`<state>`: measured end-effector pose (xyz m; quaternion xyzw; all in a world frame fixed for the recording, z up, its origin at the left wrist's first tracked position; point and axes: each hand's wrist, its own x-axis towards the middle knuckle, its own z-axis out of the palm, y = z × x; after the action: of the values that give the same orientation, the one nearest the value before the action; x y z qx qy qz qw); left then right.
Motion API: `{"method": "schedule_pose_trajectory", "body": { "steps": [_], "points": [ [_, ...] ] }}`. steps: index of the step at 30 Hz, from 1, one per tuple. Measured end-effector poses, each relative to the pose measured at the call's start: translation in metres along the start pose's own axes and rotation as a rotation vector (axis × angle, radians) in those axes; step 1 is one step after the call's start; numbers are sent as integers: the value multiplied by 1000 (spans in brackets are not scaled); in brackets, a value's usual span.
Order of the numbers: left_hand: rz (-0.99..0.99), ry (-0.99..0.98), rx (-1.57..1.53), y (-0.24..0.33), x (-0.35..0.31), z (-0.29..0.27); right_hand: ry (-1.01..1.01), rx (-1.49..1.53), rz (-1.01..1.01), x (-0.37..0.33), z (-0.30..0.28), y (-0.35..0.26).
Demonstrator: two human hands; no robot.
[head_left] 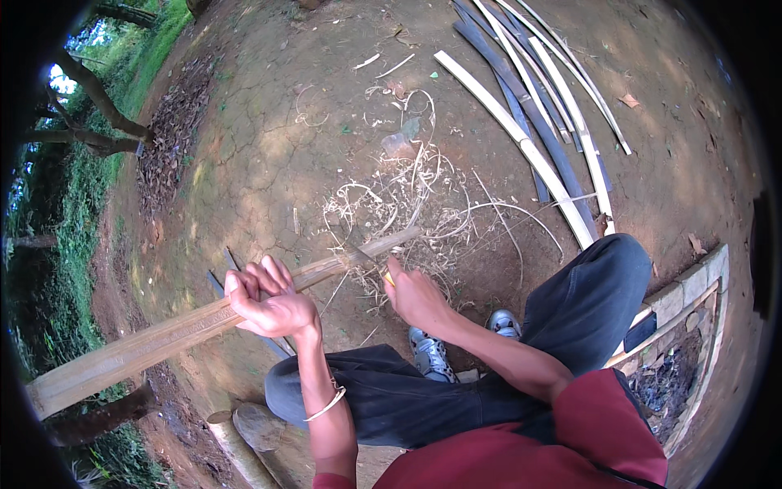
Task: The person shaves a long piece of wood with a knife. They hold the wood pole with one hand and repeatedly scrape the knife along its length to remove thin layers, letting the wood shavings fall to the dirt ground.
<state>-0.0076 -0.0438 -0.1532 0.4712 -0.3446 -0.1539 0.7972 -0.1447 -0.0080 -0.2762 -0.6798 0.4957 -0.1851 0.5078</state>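
Long wooden strip (138, 350) slants from near L to the middle: tan, flat, rough-grained, its narrow end by the shavings. Cracked brown earth (236, 179) spreads far & L, room that way. Far R, pale & dark strips (554, 189) lie bunched, long edges roughly parallel. Near R, a block-edged border (672, 300) sits just beside the person's R knee (615, 261). Thin, curly shavings (407, 191) heap mid-ground, just beyond the strip's narrow end. L hand (273, 300): fingers half curled, palm showing, strip passing behind; can't tell if it's clamped. R hand (419, 300): fingers together, clamped round a small yellow-handled tool (389, 279), mostly hidden, near that end.
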Motion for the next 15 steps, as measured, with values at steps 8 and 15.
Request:
{"method": "schedule_pose_trajectory", "body": {
  "steps": [8, 15],
  "points": [
    [15, 17, 87, -1, -3, 1, 17, 20, 32, -1, 9, 15],
    [26, -17, 30, 2, -11, 18, 123, 17, 47, 9, 22, 50]
  ]
}}
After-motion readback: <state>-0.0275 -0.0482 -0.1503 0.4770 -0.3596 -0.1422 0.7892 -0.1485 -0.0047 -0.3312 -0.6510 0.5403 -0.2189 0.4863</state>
